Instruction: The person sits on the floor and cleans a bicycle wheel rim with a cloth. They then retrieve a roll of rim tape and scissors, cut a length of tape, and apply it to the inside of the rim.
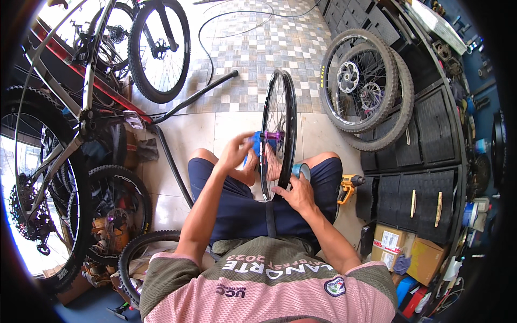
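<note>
A black bicycle wheel (291, 116) without a tyre stands upright between my bent legs, with a purple hub (273, 135) at its middle. My right hand (299, 195) is closed at the near part of the rim, its thumb lying against it. A roll of blue tape (302, 171) sits in the same hand, beside the rim. At the wheel's left side, my left hand (235, 153) reaches toward the hub, its fingers smeared by motion. Right by those fingers is a blue, cloth-like thing (257, 142); whether they grip it is unclear. My bare feet show partly behind the wheel.
A yellow heat gun (351, 185) lies right of my knee. Two tyred wheels (358, 81) lean against black drawers (425, 129) at the right. Cardboard boxes (389, 243) stand below. Bicycles (86, 116) crowd the left, near a black hose (171, 161) on the tiled floor.
</note>
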A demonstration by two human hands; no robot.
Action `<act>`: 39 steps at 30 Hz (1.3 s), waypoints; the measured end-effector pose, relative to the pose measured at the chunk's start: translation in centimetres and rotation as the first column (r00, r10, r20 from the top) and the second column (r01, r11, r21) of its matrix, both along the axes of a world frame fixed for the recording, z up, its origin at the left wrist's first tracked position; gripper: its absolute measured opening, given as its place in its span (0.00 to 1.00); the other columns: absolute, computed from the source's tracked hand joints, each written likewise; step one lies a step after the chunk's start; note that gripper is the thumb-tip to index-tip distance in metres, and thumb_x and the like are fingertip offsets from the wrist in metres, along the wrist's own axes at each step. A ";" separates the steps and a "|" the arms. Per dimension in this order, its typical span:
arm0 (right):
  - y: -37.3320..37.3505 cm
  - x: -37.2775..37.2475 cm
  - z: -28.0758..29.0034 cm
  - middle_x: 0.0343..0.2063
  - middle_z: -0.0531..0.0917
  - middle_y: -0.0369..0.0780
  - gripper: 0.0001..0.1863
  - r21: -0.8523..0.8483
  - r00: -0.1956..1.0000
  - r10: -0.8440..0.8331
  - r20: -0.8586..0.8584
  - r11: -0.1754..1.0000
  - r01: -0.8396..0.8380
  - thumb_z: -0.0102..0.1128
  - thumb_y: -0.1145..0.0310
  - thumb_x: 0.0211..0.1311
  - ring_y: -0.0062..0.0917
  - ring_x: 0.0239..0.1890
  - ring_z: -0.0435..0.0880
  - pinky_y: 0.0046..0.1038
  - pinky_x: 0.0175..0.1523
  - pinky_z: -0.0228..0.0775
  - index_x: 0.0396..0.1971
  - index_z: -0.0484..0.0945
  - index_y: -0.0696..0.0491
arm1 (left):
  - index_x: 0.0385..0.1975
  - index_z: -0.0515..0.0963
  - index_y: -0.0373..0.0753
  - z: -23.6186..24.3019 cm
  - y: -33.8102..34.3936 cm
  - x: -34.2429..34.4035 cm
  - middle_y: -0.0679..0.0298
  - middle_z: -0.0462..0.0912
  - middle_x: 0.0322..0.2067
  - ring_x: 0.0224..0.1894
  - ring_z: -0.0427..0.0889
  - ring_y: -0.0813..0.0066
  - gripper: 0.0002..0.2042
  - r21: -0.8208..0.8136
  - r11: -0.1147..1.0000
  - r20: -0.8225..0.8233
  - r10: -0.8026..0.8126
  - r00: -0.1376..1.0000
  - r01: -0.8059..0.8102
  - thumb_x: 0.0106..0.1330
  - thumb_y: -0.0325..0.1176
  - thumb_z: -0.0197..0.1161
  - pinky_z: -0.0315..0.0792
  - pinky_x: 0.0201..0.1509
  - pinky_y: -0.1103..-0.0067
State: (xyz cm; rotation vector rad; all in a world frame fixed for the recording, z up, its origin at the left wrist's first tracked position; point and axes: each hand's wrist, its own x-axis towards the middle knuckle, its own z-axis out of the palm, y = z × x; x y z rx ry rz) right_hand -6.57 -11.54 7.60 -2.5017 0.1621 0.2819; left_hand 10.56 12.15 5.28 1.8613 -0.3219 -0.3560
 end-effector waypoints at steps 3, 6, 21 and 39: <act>0.7 -1.0 -2.5 0.45 0.82 0.65 0.41 -0.104 0.985 0.010 0.171 0.995 0.007 0.74 0.32 0.54 0.58 0.47 0.86 0.47 0.50 0.80 0.46 0.86 0.60 | 0.72 0.72 0.33 4.0 -4.8 5.2 0.56 0.83 0.61 0.57 0.85 0.67 0.26 -0.243 0.969 -0.186 0.001 0.982 -0.047 0.81 0.43 0.58 0.79 0.59 0.69; 1.9 -0.3 -1.2 0.53 0.79 0.70 0.41 -0.093 0.989 0.042 0.145 0.995 -0.028 0.74 0.34 0.55 0.62 0.54 0.83 0.48 0.55 0.80 0.48 0.85 0.62 | 0.71 0.70 0.29 4.4 -8.4 7.7 0.56 0.86 0.54 0.52 0.86 0.71 0.29 -0.306 0.950 -0.230 -0.015 0.973 -0.057 0.76 0.41 0.65 0.79 0.55 0.72; 3.4 -0.6 -2.4 0.47 0.83 0.62 0.30 -0.057 0.985 0.094 0.142 0.995 -0.087 0.78 0.45 0.56 0.56 0.42 0.87 0.48 0.50 0.80 0.47 0.86 0.55 | 0.79 0.54 0.30 3.4 -7.7 2.7 0.52 0.82 0.54 0.51 0.83 0.70 0.46 -0.304 0.948 -0.144 0.056 0.988 -0.098 0.66 0.35 0.75 0.78 0.57 0.72; -0.6 17.6 4.4 0.19 0.82 0.48 0.44 0.464 0.940 -0.216 0.264 0.883 0.073 0.64 0.23 0.59 0.41 0.28 0.87 0.43 0.37 0.75 0.35 0.86 0.59 | 0.57 0.78 0.31 2.1 -5.4 -5.2 0.58 0.82 0.46 0.54 0.81 0.67 0.28 -0.374 0.922 -0.453 -0.087 0.887 -0.100 0.84 0.54 0.50 0.74 0.54 0.74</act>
